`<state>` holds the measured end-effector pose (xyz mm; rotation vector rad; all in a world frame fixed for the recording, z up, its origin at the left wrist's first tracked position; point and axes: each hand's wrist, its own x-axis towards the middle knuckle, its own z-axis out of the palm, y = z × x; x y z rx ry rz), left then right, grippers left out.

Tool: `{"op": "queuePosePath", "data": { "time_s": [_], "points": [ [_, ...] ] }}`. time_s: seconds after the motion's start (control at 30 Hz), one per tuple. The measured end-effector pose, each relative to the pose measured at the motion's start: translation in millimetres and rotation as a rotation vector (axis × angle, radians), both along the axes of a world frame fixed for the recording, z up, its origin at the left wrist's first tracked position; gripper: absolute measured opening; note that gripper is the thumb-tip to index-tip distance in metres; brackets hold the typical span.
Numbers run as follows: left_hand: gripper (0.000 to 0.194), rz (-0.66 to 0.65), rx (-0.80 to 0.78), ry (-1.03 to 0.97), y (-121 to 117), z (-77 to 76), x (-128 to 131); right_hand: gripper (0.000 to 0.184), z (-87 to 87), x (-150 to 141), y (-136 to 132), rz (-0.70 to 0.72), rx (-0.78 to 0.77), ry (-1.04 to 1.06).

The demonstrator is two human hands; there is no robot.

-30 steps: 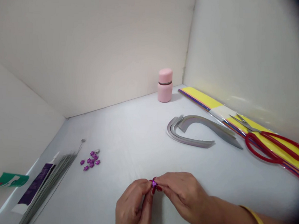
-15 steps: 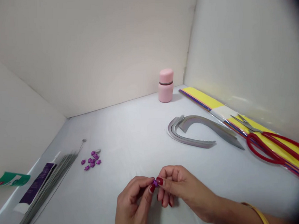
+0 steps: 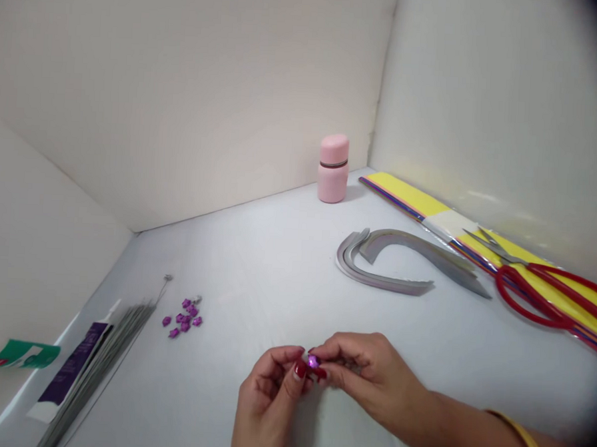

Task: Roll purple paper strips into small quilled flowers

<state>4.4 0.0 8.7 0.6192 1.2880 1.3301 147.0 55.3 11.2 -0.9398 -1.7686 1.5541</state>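
Observation:
A small shiny purple paper star [image 3: 313,362] is pinched between the fingertips of both hands, low in the middle of the head view. My left hand [image 3: 272,395] grips it from the left side with thumb and index finger. From the right, my right hand [image 3: 366,367] has its thumb and index finger closed on the same star. Several more purple paper stars [image 3: 186,320] lie in a loose group to the left, with a silver star [image 3: 197,300] beside them.
Silver-grey paper strips [image 3: 390,282] curl behind my right hand. Red-handled scissors [image 3: 535,296] rest on packed coloured paper [image 3: 405,196] along the right wall. A pink flask [image 3: 333,172] stands at the back. At left lie a glue tube [image 3: 73,368] and thin wires [image 3: 103,363].
My fingers have turned the small star, so more of its shiny face shows. The right fingers have shifted their grip, with the thumb now lower. Other things stay put.

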Motion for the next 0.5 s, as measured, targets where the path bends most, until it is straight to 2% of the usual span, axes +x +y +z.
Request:
{"op": "queuePosePath", "data": {
  "time_s": [0.1,0.23,0.37,0.5],
  "points": [
    [0.016,0.035,0.11,0.183,-4.4,0.5,2.6,0.013,-3.0,0.3,-0.8,-0.03,-0.019,-0.024],
    [0.009,0.03,0.164,0.322,-6.2,-3.0,0.5,0.017,-3.4,0.4,-2.9,0.007,-0.053,0.006],
    [0.009,0.041,0.135,0.289,-4.8,-5.8,-1.2,0.018,-3.1,0.1,-3.8,0.001,-0.074,0.021],
    [0.014,0.047,0.105,0.283,-5.7,-7.7,0.6,0.016,-3.7,-1.1,-4.3,-0.048,-0.178,0.079]
  ]
}}
